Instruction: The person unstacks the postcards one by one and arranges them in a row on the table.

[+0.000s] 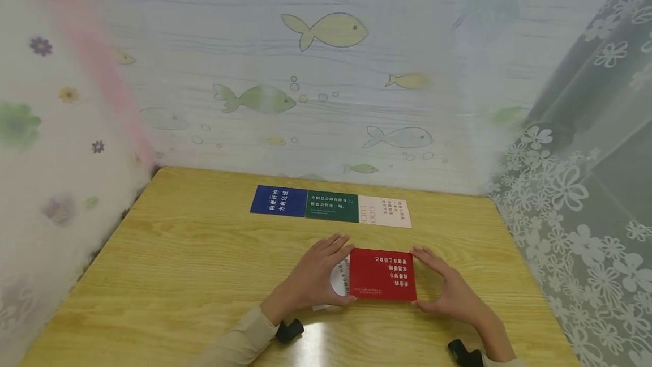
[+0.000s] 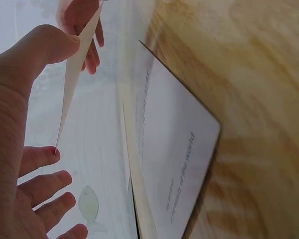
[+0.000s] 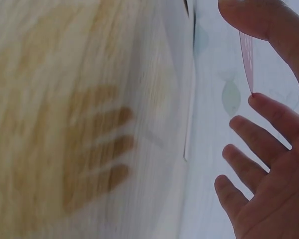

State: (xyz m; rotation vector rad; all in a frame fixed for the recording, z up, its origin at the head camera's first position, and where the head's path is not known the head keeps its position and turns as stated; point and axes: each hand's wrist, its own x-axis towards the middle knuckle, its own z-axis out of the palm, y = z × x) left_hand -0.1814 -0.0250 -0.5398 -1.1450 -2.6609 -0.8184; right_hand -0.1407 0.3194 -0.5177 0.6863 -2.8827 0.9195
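Note:
A red card [image 1: 383,274] with white lettering is held up between both hands, above the table. My left hand [image 1: 311,279] pinches it by its left corners, thumb at the near one and forefinger at the far one. At the opposite end, my right hand [image 1: 453,294] grips the two right corners in the same way. The other fingers of both hands are spread off the card. Under it lies a white card [image 2: 174,144] with dark print, partly covered by the red card and left hand in the head view.
Farther back on the wooden table [image 1: 193,254], a blue card [image 1: 278,201], a green card [image 1: 332,207] and a pale pink card [image 1: 385,211] lie side by side. A fish-patterned curtain [image 1: 326,106] hangs behind the table, with lace [image 1: 575,248] along the right.

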